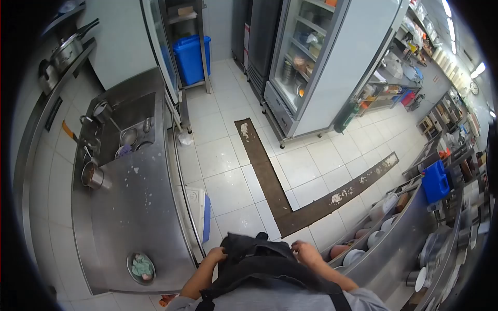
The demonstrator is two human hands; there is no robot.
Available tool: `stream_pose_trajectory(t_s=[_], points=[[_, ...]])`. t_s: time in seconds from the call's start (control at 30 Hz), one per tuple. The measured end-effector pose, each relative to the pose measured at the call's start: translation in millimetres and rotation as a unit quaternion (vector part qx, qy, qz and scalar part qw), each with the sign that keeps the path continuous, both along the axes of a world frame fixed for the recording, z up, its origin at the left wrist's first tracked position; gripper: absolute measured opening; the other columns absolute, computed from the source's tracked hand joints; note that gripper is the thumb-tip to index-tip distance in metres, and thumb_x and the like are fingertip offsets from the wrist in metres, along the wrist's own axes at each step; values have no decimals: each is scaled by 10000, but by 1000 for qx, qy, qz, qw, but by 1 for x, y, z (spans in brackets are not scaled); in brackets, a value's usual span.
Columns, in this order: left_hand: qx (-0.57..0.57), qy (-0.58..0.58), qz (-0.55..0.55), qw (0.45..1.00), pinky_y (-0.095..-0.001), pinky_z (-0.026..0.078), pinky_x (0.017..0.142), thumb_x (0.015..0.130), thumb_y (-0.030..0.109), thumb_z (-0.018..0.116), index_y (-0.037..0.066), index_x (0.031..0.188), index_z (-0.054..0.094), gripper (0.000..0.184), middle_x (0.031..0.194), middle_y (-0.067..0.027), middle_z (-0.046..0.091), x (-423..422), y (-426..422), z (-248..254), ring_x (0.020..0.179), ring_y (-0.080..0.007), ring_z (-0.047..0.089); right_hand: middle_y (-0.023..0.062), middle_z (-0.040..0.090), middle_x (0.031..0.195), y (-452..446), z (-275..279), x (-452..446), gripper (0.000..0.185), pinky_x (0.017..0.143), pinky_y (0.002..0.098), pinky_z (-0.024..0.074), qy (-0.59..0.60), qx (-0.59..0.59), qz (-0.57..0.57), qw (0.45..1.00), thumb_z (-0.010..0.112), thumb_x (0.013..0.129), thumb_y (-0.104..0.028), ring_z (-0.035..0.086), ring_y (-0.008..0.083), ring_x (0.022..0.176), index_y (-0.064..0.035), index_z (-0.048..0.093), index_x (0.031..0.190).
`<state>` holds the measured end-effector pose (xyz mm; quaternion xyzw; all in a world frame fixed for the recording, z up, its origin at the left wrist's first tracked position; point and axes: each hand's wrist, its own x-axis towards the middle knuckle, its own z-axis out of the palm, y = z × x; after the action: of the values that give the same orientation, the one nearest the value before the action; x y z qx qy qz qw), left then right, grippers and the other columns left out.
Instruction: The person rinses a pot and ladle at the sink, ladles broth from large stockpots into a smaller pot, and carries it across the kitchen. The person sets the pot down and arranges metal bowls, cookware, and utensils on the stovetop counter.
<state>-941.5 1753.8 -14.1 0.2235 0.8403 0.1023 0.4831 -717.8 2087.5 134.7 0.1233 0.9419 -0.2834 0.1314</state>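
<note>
A black apron (259, 248) covers the front of my body at the bottom middle of the view. My left hand (215, 255) is closed on the apron's left edge, its fingers curled over the cloth. On the other side, my right hand (306, 252) has its fingers bent in a pinch at the apron's right edge; the fingertips are small and partly hidden. To my left, a metal bowl (130, 269) with a pale green cloth (142, 266) in it stands on the steel counter (145, 217).
A steel sink (140, 111) holds pots and ladles, with a saucepan (94, 175) beside it. A glass-door fridge (332, 67) and blue bin (191, 59) stand ahead. Dark L-shaped strips (264, 171) mark the tiled floor. Shelves with bowls (376, 239) line my right.
</note>
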Motion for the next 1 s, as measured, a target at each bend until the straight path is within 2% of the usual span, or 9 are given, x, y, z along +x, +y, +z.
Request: stream_pose_trajectory(t_s=[0.03, 0.1, 0.23, 0.4, 0.5, 0.57, 0.63, 0.8, 1.0], points=[[-7, -9, -1, 1000, -416, 474, 945, 749, 351, 632, 77, 1177, 634, 508, 1162, -185, 635, -6, -1, -6, 1069, -349, 610, 126, 659, 970, 25, -7, -21, 236, 759, 394, 535, -22, -12, -44, 999, 702, 745, -148, 668, 289, 838, -64, 698, 966], [-47, 9, 173, 984, -405, 463, 968, 734, 319, 635, 58, 1178, 637, 516, 1197, -190, 619, -34, 2, -26, 1123, -345, 584, 139, 669, 895, 64, 14, -73, 279, 703, 372, 541, 48, -11, -120, 992, 755, 749, -206, 673, 272, 758, -58, 702, 981], [-59, 44, 138, 988, -402, 461, 975, 723, 285, 623, 44, 1183, 636, 520, 1206, -195, 615, -90, 14, -58, 1142, -341, 577, 156, 685, 899, 150, 35, -165, 235, 687, 358, 539, 122, -31, -258, 958, 726, 785, -179, 668, 276, 735, -32, 705, 967], [-90, -17, -3, 996, -407, 483, 949, 719, 295, 655, 29, 1150, 645, 507, 1183, -201, 624, -208, 109, -98, 1105, -346, 599, 155, 691, 896, 224, -3, -235, 241, 706, 354, 543, 84, 7, -304, 949, 714, 799, -183, 681, 267, 765, -23, 701, 979], [-82, -23, -66, 994, -423, 506, 913, 723, 310, 673, 27, 1073, 673, 450, 1139, -203, 642, -286, 175, -132, 1057, -355, 621, 171, 692, 922, 244, -8, -270, 272, 758, 387, 537, -71, 62, -323, 942, 709, 797, -215, 683, 296, 815, -21, 702, 987], [-89, -46, -271, 957, -433, 506, 910, 738, 295, 669, 44, 1031, 696, 387, 1114, -202, 651, -339, 213, -172, 1052, -353, 623, 176, 692, 930, 251, -7, -288, 280, 772, 397, 534, -103, 46, -354, 929, 709, 793, -220, 682, 305, 827, -21, 702, 991], [-97, -63, -269, 956, -439, 504, 912, 753, 241, 633, 58, 987, 713, 309, 1088, -211, 657, -404, 252, -178, 1043, -358, 625, 185, 692, 933, 271, -6, -315, 281, 781, 389, 530, -113, 46, -411, 903, 709, 788, -201, 681, 314, 840, -20, 701, 1003], [-43, 16, 13, 999, -438, 489, 932, 736, 161, 579, 80, 1109, 670, 393, 1112, -224, 643, -545, 314, -131, 1065, -367, 612, 183, 694, 879, 299, 10, -377, 277, 769, 372, 532, -127, 60, -503, 853, 698, 784, -193, 681, 307, 809, -15, 702, 996], [-67, -22, -27, 997, -421, 477, 953, 748, 174, 574, 84, 1156, 642, 423, 1140, -207, 638, -623, 368, -132, 1102, -353, 595, 166, 689, 874, 324, 39, -464, 253, 751, 363, 539, -129, 22, -527, 840, 689, 781, -166, 684, 286, 793, -15, 698, 985]])
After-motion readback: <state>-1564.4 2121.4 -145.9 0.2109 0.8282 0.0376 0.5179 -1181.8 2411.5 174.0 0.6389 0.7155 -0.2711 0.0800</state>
